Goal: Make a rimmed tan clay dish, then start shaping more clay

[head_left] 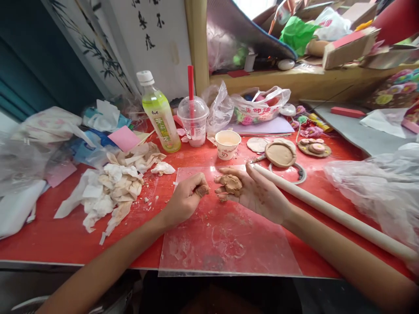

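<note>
Palm up over the clear plastic sheet (225, 244), my right hand (253, 194) holds a flattened lump of brown clay (231, 184) on its slightly curled fingers. Clay smears mark its palm and fingertips. To the left, my left hand (187, 196) is closed with the thumb side toward the clay, a short gap away from it. Brown clay coats its thumb and fingertip; whatever lies inside the fingers is hidden. Just beyond both hands stands a paper cup (227, 146) of cloudy, tan liquid. A shallow round clay dish (280, 153) rests past my right hand.
A long pale roller (327, 210) lies diagonally beside my right forearm. Crumpled tissues (114, 189) are heaped at left. Behind stand a green drink bottle (161, 115) and a plastic cup with a red straw (194, 122). A clear plastic bag (379, 187) spreads at right.
</note>
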`<state>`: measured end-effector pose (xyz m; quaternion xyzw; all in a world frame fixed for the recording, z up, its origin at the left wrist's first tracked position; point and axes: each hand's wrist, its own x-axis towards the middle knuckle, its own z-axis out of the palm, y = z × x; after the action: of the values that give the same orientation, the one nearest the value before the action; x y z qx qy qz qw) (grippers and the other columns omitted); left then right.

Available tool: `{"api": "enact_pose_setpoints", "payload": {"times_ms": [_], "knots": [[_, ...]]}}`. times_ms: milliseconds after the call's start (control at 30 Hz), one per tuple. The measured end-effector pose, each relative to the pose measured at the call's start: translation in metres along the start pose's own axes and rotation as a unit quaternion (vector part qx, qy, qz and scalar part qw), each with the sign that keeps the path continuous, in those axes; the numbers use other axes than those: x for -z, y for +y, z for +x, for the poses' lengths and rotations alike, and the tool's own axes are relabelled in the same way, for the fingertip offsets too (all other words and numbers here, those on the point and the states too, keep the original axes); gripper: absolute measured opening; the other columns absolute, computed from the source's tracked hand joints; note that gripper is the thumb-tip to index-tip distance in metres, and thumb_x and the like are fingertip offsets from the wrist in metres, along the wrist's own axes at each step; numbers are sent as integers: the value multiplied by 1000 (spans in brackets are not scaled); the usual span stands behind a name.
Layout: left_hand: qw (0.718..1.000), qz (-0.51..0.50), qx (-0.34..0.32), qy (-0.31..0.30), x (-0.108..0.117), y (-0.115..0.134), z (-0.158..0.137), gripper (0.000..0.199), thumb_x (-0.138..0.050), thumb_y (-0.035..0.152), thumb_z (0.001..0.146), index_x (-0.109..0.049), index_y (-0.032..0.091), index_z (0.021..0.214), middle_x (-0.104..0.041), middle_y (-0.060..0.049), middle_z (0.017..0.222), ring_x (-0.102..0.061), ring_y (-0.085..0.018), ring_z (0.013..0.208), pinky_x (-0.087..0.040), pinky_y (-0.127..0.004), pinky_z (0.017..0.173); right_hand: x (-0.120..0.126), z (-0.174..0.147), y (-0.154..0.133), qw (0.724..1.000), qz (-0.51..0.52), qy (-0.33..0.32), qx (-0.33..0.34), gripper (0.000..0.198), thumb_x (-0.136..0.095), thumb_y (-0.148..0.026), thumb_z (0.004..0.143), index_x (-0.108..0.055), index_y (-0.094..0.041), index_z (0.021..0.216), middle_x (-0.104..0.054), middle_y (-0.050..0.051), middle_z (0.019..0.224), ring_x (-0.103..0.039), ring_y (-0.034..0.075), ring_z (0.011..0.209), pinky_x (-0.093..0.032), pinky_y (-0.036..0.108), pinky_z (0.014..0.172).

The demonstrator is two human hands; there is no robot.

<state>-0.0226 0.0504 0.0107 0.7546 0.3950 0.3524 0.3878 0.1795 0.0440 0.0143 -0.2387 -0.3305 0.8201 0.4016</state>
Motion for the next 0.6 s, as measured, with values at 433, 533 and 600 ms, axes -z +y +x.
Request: {"api": "enact_pose_setpoints", "payload": {"times_ms": [433,533,600], "knots": [[985,165,-51,-1,-15,14,2,42,-60,32,84,-44,24,122,-47,-7,122,-40,-21,118,-33,-39,103,-8,-2,14,997,-28,-74,-1,52,-48,-61,84,-51,-19,115,-57,2,87,-56,14,88,-40,38,99],[991,131,2,-38,-16,11,1,47,-61,30,83,-40,24,125,-41,-8,129,-34,-23,126,-29,-42,108,-4,-3,20,994,-92,-60,12,66,-45,-62,84,-34,-23,137,-60,5,101,-57,15,98,-38,38,100],[992,120,9,-30,-17,10,-1,54,-61,31,82,-35,24,129,-36,-10,135,-31,-24,129,-27,-44,109,-1,-6,22,991,-132,-32,5,71,-42,-60,87,-16,-29,146,-58,6,117,-53,15,111,-34,39,105]]}}
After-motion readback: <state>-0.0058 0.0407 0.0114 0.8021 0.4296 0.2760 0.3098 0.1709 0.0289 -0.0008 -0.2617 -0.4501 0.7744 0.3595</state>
